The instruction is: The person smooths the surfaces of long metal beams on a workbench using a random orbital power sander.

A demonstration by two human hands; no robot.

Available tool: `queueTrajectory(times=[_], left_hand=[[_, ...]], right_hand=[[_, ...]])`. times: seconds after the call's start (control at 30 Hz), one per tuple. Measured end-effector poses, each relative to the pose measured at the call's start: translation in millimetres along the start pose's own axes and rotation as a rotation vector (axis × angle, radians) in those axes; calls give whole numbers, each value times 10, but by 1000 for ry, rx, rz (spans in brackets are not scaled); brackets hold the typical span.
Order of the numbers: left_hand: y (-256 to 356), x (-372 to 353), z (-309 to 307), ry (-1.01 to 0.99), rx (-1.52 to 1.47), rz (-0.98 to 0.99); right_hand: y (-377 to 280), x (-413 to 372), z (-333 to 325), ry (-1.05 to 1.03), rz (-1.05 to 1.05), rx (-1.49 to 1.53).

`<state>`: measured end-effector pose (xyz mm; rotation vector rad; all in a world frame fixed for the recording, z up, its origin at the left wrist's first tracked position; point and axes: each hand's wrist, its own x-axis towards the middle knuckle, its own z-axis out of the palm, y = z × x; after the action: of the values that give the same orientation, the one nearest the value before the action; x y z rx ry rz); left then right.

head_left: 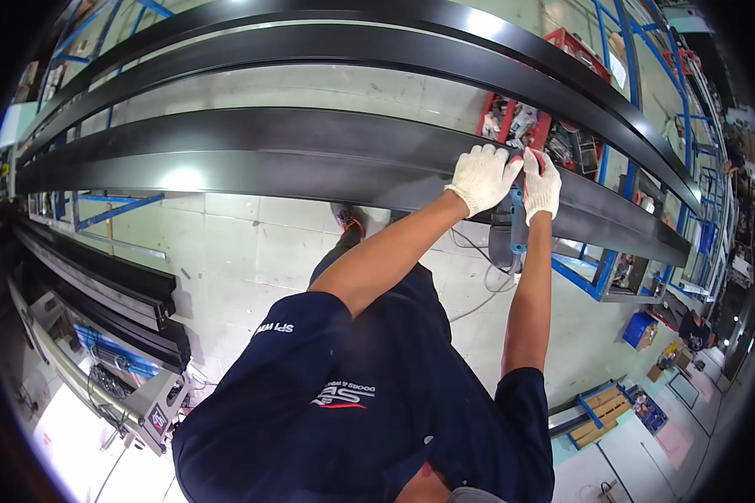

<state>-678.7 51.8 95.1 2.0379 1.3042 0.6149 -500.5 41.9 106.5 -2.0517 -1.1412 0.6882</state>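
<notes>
this is a workshop, plain to see from where i stand: long dark bars (268, 168) over blue metal frames (122, 213), red trays (540, 130) crammed with odds and ends, a blue power tool (518, 226), more dark lengths (101, 268) stacked together, and a navy work shirt (302, 436) lettered "doors".

Far side, two bars (335, 45) are running behind the beam (335, 159); a parts bin (540, 132) is sitting right, profiles (101, 275) are lying near left!

Glare on beam (327, 168); warped edges
</notes>
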Motion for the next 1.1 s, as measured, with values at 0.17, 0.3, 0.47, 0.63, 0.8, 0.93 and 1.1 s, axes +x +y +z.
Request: queueTrajectory(times=[0.17,0.3,0.47,0.63,0.8,0.93,1.1], left_hand=[[3,-76,-9,34,-46,-11],[-315,-173,-297,-23,-158,-215],[-1069,-537,-898,97,-38,-338],[-1822,-1032,-1631,274,79,-498],[-2501,-1561,-2528,374,208,-756],[-3084,-1984,-3146,265,181,-695],[-2858,-2143,-3486,64,374,-686]], right_hand=[[-384,154,-5,-74,104,-170],[-875,138,342,-108,93,-235],[-1408,8,1249,-265,-156,-305],[-2184,-487,2250,-478,-209,-223],[-2947,-1033,3306,-687,-395,-92],[-3468,-1338,3908,-838,-429,-116],[-3633,-1640,4248,-933,-395,-124]])
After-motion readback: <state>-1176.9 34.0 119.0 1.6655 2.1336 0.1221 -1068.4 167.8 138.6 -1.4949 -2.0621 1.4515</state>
